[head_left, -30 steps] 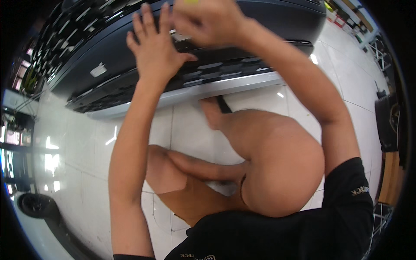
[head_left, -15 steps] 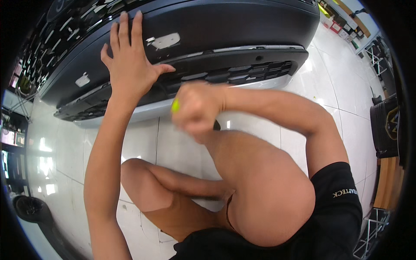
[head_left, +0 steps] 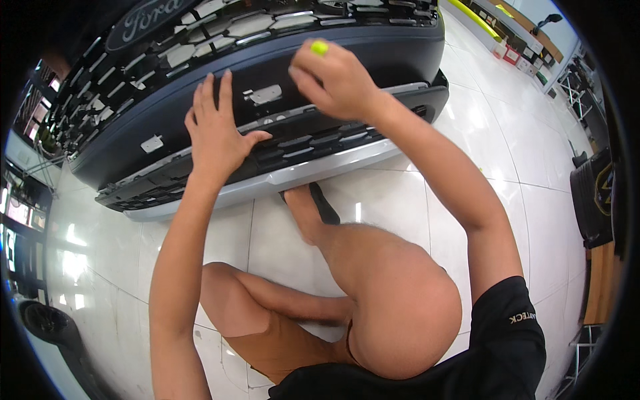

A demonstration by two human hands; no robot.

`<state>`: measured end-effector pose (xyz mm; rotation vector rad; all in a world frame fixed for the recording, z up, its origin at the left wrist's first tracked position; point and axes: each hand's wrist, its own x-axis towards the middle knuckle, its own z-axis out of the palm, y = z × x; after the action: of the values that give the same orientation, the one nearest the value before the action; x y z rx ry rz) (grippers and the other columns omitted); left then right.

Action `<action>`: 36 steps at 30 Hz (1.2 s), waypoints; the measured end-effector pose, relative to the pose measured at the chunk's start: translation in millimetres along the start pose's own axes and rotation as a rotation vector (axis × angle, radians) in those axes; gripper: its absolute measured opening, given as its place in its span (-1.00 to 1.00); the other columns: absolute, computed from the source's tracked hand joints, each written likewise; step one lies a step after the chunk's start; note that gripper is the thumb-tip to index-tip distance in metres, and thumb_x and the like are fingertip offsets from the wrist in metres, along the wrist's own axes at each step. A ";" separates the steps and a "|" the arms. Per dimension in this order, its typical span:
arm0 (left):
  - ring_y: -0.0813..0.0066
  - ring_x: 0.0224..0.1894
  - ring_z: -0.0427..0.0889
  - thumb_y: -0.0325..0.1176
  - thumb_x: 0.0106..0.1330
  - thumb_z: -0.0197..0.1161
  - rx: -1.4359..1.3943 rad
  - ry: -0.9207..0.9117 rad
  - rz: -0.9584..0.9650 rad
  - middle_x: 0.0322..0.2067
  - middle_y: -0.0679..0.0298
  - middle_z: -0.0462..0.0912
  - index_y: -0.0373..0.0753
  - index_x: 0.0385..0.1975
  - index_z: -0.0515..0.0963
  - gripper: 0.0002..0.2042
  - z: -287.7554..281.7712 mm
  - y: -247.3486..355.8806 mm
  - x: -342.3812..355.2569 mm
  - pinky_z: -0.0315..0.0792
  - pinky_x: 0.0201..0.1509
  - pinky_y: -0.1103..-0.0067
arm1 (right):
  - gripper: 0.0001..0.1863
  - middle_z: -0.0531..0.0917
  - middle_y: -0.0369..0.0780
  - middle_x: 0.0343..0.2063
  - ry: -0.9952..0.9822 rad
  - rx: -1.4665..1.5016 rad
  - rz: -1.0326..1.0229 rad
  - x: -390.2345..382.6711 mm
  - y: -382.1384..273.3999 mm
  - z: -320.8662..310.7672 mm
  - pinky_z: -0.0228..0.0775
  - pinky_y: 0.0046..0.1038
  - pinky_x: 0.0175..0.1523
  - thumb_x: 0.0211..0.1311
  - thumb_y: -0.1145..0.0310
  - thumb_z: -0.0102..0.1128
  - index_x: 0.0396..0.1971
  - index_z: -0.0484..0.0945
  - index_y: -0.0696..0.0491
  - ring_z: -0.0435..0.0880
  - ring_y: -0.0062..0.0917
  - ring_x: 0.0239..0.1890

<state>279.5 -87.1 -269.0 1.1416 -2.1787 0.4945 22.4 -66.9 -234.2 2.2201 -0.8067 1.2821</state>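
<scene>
A dark car front bumper point(head_left: 373, 60) stands on the floor before me, with a honeycomb grille point(head_left: 250, 25) above and a silver lower strip point(head_left: 293, 175). My left hand point(head_left: 218, 137) lies spread on its black face, fingers up and thumb out to the right. To the right of it is a pale rectangular opening point(head_left: 267, 95). My right hand point(head_left: 340, 77) is raised in front of the bumper's upper edge, its fingers curled closed. A small yellow-green thing point(head_left: 319, 47) shows at its fingers; the rest is hidden in the fist, so its kind is unclear.
I sit on glossy white floor tiles point(head_left: 467, 200), my bent legs point(head_left: 393, 287) close to the bumper. A black bag point(head_left: 592, 197) is at the right, near a wooden piece point(head_left: 600, 283). Boxes point(head_left: 523, 57) and a long yellow bar point(head_left: 477, 20) are far right.
My right hand has risen from low before the bumper to its upper edge. The view has shifted, showing more of the grille. My left hand stays spread on the bumper.
</scene>
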 end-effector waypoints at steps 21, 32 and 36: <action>0.00 0.00 0.62 -0.18 0.09 0.54 -0.206 -0.310 -0.012 -0.12 0.05 0.69 -0.29 -0.02 0.63 -0.52 16.6 16.3 -14.2 0.47 0.08 0.20 | -0.02 0.69 0.12 -0.16 -0.713 -0.326 0.320 65.3 62.7 23.7 0.52 -0.06 0.12 0.05 -0.53 0.26 -0.09 0.56 0.26 0.70 0.01 -0.01; 0.04 0.12 0.55 0.03 0.19 0.48 -0.495 0.046 -0.437 -0.05 0.07 0.60 -0.21 -0.11 0.68 -0.55 -9.1 -33.7 -23.3 0.40 0.22 0.23 | -0.06 0.63 0.19 0.06 -0.590 -0.344 0.407 60.0 69.8 24.4 0.32 -0.08 0.35 0.25 -0.29 0.28 0.24 0.42 0.33 0.56 0.09 0.18; -0.05 0.17 0.45 0.02 0.19 0.51 -0.148 0.324 -0.419 0.10 0.00 0.49 -0.24 0.12 0.54 -0.39 -39.7 -156.4 -35.6 0.39 0.27 0.18 | -0.10 0.63 0.20 0.05 -0.571 -0.380 0.406 52.4 74.9 24.9 0.25 -0.09 0.39 0.39 -0.28 0.11 0.27 0.41 0.34 0.56 0.10 0.17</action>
<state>438.8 -129.8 -257.5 1.2905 -1.6162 0.3016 7.6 -150.9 -192.9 2.1764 -1.6287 0.5497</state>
